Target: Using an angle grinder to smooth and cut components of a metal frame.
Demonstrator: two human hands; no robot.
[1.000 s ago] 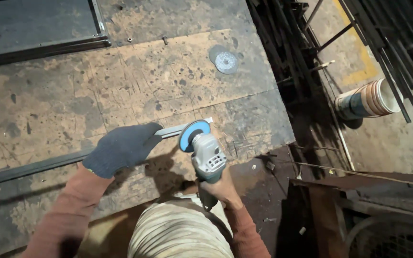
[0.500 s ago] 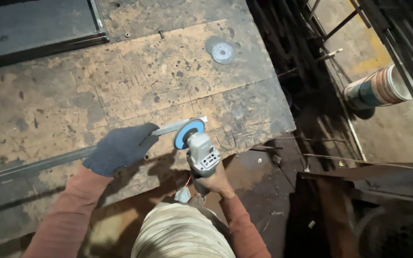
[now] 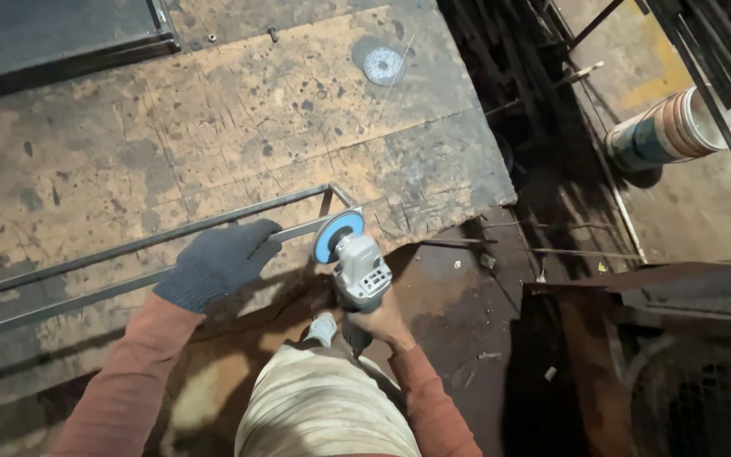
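Workbench (image 3: 129, 144) surface, worn, stained and pitted board, is seen from above; a dark metal panel (image 3: 52, 34) lies along its far left edge. A long, narrow steel frame (image 3: 129, 258) of two parallel bars is laid across the bench from the left edge to the near right corner, where a short cross-piece closes it.

Left hand (image 3: 217, 264), in a dark knitted glove below an orange sleeve, is pressed down on the frame just left of its closed end. The gloved fingers are held together and curled over the near bar.

Angle grinder (image 3: 353, 262), grey-bodied with a blue guard, is positioned immediately to the right of the gloved hand. Its disc is set against the end of the frame at the bench edge, touching or very nearly touching the steel. Right hand (image 3: 382, 322), bare, is clamped around the rear grip of the grinder, fingers wrapped tightly.

A loose round grinding disc (image 3: 382, 63) lies flat on the far right part of the bench, well apart from the work.

Beyond the bench edge, dark steel bars (image 3: 552, 76) are stacked on the floor. Further right, a striped bucket (image 3: 666, 127) is observed lying tilted with its mouth to the right; its contents cannot be determined. At lower right, a rusted metal bin (image 3: 687, 372) is visible, its interior too dark to assess.
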